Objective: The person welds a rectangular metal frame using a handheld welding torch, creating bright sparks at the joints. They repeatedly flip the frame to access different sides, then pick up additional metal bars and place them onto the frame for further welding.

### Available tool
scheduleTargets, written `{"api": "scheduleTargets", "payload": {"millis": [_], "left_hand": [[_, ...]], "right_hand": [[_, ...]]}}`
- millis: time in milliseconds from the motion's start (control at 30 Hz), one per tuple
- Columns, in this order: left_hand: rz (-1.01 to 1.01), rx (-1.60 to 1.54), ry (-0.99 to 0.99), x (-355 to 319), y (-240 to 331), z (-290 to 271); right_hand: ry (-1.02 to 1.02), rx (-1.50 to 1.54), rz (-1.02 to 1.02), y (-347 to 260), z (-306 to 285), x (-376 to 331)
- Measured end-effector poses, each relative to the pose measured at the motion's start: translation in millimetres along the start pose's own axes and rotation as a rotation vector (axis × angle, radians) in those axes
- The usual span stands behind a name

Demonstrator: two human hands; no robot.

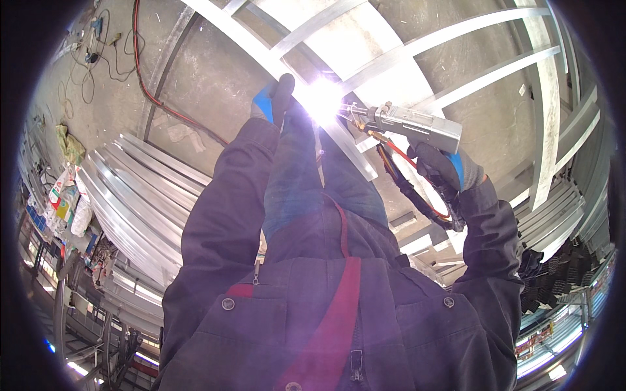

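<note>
My right hand [442, 168], in a grey and blue glove, is closed round the grip of a silver handheld welding gun [420, 125]. The gun's nozzle points left into a blinding white glare [323, 101], which hides the exact spot at its tip. Hoses, one of them red [401, 155], hang below the gun. Under the glare runs a long silver metal bar [357, 155], joined to a larger frame. At its left edge is my gloved left hand [272, 101], fingers bent against the bar; the glare and the hand itself partly hide the grip.
Frame bars [450, 39] spread out ahead and to the right. Stacked metal lengths [130, 195] lie at my left, more [551, 215] at my right. A red and black hose [156, 101] and loose cables [91, 55] cross the concrete floor. Bags [72, 195] sit far left.
</note>
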State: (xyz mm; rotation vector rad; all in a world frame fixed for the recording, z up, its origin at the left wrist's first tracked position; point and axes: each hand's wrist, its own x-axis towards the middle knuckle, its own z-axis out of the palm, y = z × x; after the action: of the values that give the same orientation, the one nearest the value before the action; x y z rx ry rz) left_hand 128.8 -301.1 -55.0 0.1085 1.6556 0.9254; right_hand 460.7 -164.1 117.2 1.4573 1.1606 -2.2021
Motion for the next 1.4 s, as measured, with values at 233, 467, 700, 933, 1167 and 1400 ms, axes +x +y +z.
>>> {"api": "scheduleTargets", "payload": {"millis": [233,467,700,933,1167,1400], "left_hand": [[0.005,-0.011,0.021,-0.4,2.0,-0.9],[-0.066,0.044,-0.036,-4.2,9.2,2.3],[-0.079,-0.040,-0.095,-2.9,8.5,5.0],[-0.036,-0.036,-0.008,-0.2,1.5,8.8],[0.004,0.017,-0.038,2.6,-3.1,2.6],[-0.003,0.087,-0.028,4.2,-5.7,-2.4]], "right_hand": [[-0.025,0.005,-0.040,13.5,-6.8,-7.2],[0.022,0.067,0.009,52.7,-13.8,-54.4],[0.042,-0.004,0.068,89.6,-23.3,-79.5],[0.055,-0.055,0.012,102.0,-18.3,-72.1],[0.120,0.093,-0.031,96.0,-4.7,-68.8],[0.071,0.032,-0.046,95.3,-8.5,-67.6]]}}
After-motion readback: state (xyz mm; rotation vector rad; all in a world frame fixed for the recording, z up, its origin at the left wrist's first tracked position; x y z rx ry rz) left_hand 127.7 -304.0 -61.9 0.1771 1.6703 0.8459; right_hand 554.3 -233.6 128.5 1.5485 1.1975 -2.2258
